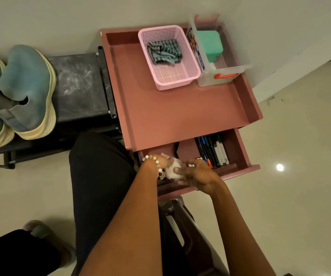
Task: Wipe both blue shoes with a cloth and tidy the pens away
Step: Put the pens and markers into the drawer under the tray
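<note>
Both hands are over the pulled-out pink drawer (246,156) of the pink wooden side table (180,112). The left hand (165,163), with a beaded bracelet at the wrist, curls round a small white soft object (173,169); can't tell what it is, maybe a pouch or wad. The right hand (197,175) is bent inward with fingers touching that same white thing; whether it also pinches a pen is hidden.

The bundle of dark and white marker pens (212,151) already lies in the drawer compartment just right of and beyond the right hand. The two blue slip-on shoes with cream soles (24,90) sit well left of the left hand on a black low bench (78,84). The grey-striped cloth (163,51) lies in the pink mesh plastic basket (169,56) on the tabletop, beyond both hands.

Judgement: the step is sorting drawer contents, so pens look mostly stowed. Best to set anything held parallel to the pen bundle, tips the same way, low enough to clear the tabletop's front edge above.

Room: the drawer front lip is right under the wrists and a divider stands just beyond the left hand, so it's tight. The tabletop between hands and basket is bare, with open floor right of the right hand. Closing the drawer needs both hands clear first.
</note>
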### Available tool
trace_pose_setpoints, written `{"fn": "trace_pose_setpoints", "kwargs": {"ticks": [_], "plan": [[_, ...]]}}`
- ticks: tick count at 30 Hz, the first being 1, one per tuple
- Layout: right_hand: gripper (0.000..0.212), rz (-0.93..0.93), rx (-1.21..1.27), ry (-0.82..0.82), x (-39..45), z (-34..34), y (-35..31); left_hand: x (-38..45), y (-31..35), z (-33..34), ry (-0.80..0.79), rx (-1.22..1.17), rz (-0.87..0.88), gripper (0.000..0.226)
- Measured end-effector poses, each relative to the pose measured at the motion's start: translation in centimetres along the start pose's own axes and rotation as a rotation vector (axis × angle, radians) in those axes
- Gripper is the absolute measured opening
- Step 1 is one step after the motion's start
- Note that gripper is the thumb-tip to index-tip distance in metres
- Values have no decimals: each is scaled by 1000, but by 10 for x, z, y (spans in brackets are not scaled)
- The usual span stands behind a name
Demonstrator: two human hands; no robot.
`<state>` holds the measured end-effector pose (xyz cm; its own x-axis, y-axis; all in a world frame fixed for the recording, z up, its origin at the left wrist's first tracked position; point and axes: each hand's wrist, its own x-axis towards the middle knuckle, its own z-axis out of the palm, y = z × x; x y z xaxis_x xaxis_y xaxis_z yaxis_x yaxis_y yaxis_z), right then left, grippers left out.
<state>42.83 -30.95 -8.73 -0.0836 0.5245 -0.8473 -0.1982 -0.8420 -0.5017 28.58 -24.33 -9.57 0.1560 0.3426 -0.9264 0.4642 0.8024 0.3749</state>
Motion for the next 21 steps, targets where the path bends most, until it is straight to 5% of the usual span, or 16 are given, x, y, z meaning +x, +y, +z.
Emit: {"fn": "trace_pose_setpoints", "kwargs": {"ticks": [3,5,7,14,21], "plan": [[52,-32,64,295,23,-23,-2,3,-2,6,-26,-135,11,38],[58,-68,-126,557,47,-40,-4,7,-1,3,98,-68,19,19],[53,-96,-392,742,69,-50,-10,14,-2,-1,226,87,34,25],[39,-75,-567,697,118,-50,-10,22,14,7,225,322,166,27],[24,-321,-613,1003,76,-50,-5,-3,19,18,313,806,563,36]]}}
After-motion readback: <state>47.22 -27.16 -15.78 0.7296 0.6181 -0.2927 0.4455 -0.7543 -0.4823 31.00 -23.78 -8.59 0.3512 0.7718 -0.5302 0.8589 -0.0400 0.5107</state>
